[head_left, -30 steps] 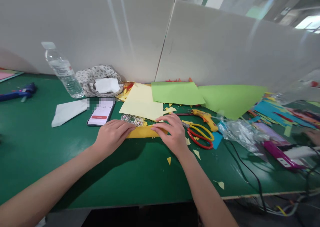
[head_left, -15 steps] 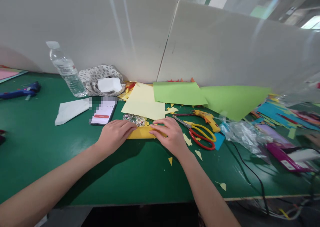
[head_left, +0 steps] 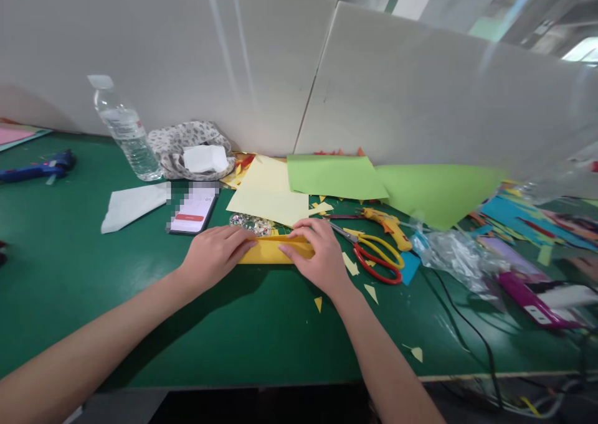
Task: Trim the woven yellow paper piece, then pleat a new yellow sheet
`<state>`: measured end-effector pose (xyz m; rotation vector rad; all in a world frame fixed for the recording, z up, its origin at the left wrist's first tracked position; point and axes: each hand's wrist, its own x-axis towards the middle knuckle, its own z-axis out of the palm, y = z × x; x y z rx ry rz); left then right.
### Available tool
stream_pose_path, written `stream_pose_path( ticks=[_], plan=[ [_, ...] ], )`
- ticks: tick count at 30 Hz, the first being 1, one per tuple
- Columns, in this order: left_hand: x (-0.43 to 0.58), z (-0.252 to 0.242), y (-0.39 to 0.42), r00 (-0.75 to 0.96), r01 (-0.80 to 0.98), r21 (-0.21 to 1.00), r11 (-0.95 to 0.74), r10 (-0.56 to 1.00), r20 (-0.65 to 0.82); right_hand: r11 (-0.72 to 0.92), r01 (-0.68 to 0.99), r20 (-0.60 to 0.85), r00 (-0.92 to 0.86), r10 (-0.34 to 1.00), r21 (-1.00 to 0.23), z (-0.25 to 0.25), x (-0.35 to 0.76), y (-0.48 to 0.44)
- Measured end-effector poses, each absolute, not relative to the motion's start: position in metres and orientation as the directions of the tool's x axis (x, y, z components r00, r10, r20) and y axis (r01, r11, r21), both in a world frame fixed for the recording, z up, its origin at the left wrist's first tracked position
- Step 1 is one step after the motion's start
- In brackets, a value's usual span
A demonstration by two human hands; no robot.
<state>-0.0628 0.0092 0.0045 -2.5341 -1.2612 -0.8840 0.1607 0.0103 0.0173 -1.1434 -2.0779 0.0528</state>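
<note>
Both of your hands were on the folded yellow paper strip (head_left: 273, 251), which lay on the green table (head_left: 70, 268) straight in front of you, its long side running left to right.

Your left hand (head_left: 212, 256) was palm down with the fingers stretched out and close together. The fingertips pressed on the left end of the strip, and the hand closed around nothing.

Your right hand (head_left: 317, 256) covered the right end. Its fingers curved over the strip's upper edge, and the thumb pointed in along the near side toward your left fingertips. The upper edge looked slightly raised along a crease there. Whether the thumb and forefinger actually pinched the paper or only pressed it flat cannot be told from this view.

Your two sets of fingertips were near each other, with a short bare stretch of the strip showing between them.

Just behind the strip was a small heap of clear gems (head_left: 251, 223), touching or nearly touching the pale yellow sheet (head_left: 268, 193). A phone (head_left: 191, 209) lay near your left hand, on its far side, with a white folded paper (head_left: 133, 203) to its left.

The scissors (head_left: 374, 256) with yellow and red handles lay just right of your right hand. Beyond them was a yellow glue gun (head_left: 385, 221). Small yellow offcuts were scattered on the table beside your right wrist.
</note>
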Motion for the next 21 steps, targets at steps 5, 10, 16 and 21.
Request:
stream_pose_path(
  ticks=[5,10,16,21],
  plan=[
    [-0.0628,0.0045,0.0084,0.458,0.787,0.089,-0.610,0.676,0.577,0.574,0.726,0.539,-0.331,0.775,-0.380,0.0189,0.1612,0.0100],
    [-0.0632,0.0048,0.0084,0.461,0.786,0.089,-0.612,0.675,0.576,0.585,0.702,0.514,-0.354,0.782,-0.407,0.0185,0.1613,0.0102],
    [-0.0629,0.0043,0.0084,0.463,0.778,0.095,-0.621,0.669,0.581,0.595,0.683,0.521,-0.353,0.777,-0.424,0.0157,0.1615,0.0127],
    [-0.0622,0.0055,0.0080,0.465,0.782,0.089,-0.617,0.672,0.576,0.603,0.693,0.508,-0.382,0.772,-0.396,0.0180,0.1603,0.0126]
  ],
)
